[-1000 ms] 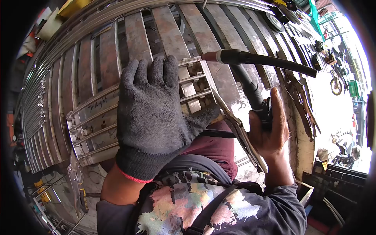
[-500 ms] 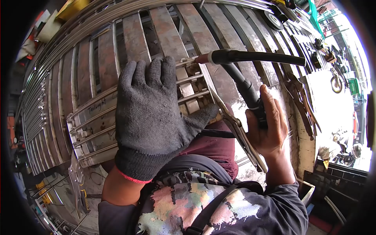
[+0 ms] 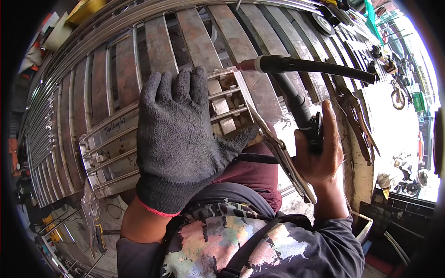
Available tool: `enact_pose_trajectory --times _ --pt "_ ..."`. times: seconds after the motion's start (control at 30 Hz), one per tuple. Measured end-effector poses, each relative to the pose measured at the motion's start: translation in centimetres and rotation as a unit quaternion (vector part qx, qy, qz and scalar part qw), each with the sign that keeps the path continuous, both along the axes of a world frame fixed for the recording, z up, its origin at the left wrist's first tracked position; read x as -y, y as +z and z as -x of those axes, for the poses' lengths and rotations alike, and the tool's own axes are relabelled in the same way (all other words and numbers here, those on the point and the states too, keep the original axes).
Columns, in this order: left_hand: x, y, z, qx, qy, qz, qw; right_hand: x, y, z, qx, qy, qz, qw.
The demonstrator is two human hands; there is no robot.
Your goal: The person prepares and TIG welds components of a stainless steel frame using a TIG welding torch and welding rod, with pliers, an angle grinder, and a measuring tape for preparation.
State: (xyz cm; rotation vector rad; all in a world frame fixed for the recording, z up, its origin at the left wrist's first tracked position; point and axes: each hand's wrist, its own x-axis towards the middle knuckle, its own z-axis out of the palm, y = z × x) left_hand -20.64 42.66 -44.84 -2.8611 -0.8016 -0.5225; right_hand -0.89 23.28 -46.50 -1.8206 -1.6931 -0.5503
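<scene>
My left hand (image 3: pixel 178 129), in a dark grey glove with a red-edged cuff, lies flat over a metal frame of thin rods (image 3: pixel 111 150) with its fingers spread a little. Handwriting marks the plate beneath those rods. My bare right hand (image 3: pixel 320 150) is wrapped round the handle of a black welding torch (image 3: pixel 296 104). The torch's reddish nozzle (image 3: pixel 248 65) points left, just beyond the frame's upper right corner. Locking pliers (image 3: pixel 282 155) clamp the frame's right side, between my hands. Another pair of locking pliers (image 3: pixel 92 208) grips its lower left corner.
The slatted metal table (image 3: pixel 160 44) spans the view. Bundled rods (image 3: pixel 44 134) lie at the left, a grinding disc (image 3: pixel 323 24) at the upper right. A large rusty clamp (image 3: pixel 357 118) hangs at the table's right edge.
My right hand and the torch have shifted slightly to the right, taking the nozzle away from the frame's corner. My left hand has stayed in place.
</scene>
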Motion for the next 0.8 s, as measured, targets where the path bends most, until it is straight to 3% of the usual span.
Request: enact_pose_trajectory --times 0.23,0.37,0.4,0.43,0.47,0.5,0.53,0.57,0.63,0.7,0.8 --pt "0.1 0.3 -0.2 0.023 -0.014 0.021 0.999 0.6 -0.2 -0.2 -0.001 -0.025 0.007 1.0" --pt "0.5 0.0 0.4 -0.025 0.026 0.06 0.998 1.7 -1.3 0.5 -0.086 -0.083 0.029 0.992" --pt "0.5 -0.9 0.6 -0.047 0.055 0.065 0.995 1.9 -1.8 0.3 -0.07 -0.073 -0.001 0.995" --pt "0.4 -3.3 1.1 0.047 0.028 0.01 0.998 2.2 -2.4 0.2 -0.054 -0.064 -0.032 0.996" --pt "1.2 -2.1 0.9 -0.063 0.056 0.015 0.996 2.3 -2.5 -0.7 0.029 -0.028 -0.071 0.997" --pt "0.9 -1.3 0.8 -0.151 0.06 -0.005 0.987 2.8 -2.7 -0.7 -0.032 -0.07 -0.063 0.995" --pt "1.1 -0.9 0.9 -0.097 0.063 -0.031 0.993 3.2 -3.0 -0.7 -0.092 -0.112 -0.056 0.988" --pt "1.0 0.2 1.1 -0.101 0.061 -0.011 0.993 2.8 -2.6 -0.3 -0.15 -0.088 -0.075 0.982" --pt "0.9 1.2 1.4 -0.092 0.053 0.008 0.994 2.0 -2.0 -0.2 -0.084 -0.068 -0.094 0.99" --pt "0.8 1.0 1.4 -0.068 0.043 0.005 0.997 2.7 -2.7 -0.2 -0.188 -0.094 -0.065 0.975" --pt "1.0 0.8 1.4 -0.069 0.056 -0.028 0.996 2.3 -2.8 -0.4 -0.174 -0.07 -0.09 0.978"
